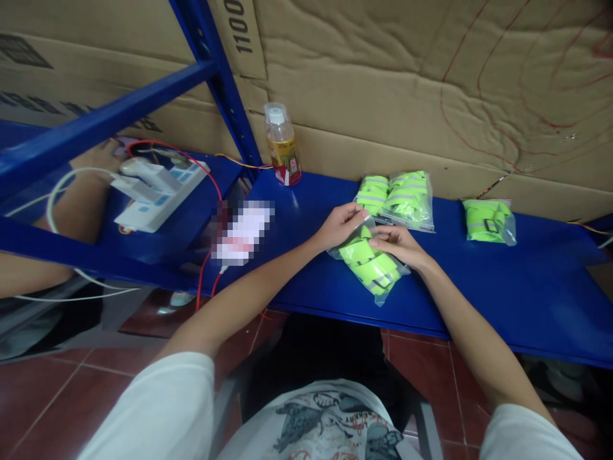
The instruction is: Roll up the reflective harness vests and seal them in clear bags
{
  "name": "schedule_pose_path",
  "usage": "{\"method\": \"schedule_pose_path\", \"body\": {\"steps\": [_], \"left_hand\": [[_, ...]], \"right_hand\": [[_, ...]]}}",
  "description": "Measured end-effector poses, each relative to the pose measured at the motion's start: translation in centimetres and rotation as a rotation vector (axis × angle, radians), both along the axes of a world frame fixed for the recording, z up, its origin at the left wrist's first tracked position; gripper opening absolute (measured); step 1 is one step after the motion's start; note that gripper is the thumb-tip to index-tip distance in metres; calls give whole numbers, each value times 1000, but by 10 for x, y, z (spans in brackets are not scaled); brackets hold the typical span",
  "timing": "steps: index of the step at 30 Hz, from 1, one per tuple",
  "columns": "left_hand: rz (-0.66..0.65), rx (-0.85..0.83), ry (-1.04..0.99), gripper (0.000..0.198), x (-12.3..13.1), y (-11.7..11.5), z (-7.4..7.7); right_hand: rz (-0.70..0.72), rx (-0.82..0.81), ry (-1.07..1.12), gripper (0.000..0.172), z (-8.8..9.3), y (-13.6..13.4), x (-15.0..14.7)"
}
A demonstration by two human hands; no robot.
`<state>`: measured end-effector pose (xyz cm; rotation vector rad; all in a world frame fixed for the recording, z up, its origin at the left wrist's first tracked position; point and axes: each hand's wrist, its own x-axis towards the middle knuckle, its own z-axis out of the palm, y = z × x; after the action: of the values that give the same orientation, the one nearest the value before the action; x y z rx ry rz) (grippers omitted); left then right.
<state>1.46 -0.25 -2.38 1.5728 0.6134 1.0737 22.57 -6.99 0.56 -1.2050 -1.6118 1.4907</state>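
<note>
Between my hands, over the blue shelf's front part, lies a clear plastic bag [380,297] with a folded neon-yellow reflective strap [368,263] in it. My left hand [341,225] pinches the bag's upper left edge. On the upper right side, my right hand [400,245] has its fingers closed on the same bag, with the thumb over the strap. Just behind my hands sit two more bagged straps, one [373,193] partly behind the other [407,197]. Another bagged strap [488,222], with a black buckle, lies farther right.
A bottle [282,150] stands at the back by the blue upright. Left of my forearm lies a phone [243,233] with a red cable. A white power strip [160,195] and another person's hand [98,160] are beyond the frame. Cardboard [359,96] walls the back.
</note>
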Motion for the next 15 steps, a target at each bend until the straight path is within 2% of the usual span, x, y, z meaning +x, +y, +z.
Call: {"method": "schedule_pose_path", "body": {"steps": [5,9,12,15], "left_hand": [[-62,-44,-11,54,1,3,-1],[-18,-105,31,55,0,8,-5],[71,-91,36,56,0,14,-9],[144,38,115,56,1,16,-13]], "right_hand": [[-5,-23,21,36,2,-2,-4],[-19,-93,41,34,7,-6,-5],[-190,-42,141,40,10,-5,-2],[-443,129,288,44,14,0,6]]}}
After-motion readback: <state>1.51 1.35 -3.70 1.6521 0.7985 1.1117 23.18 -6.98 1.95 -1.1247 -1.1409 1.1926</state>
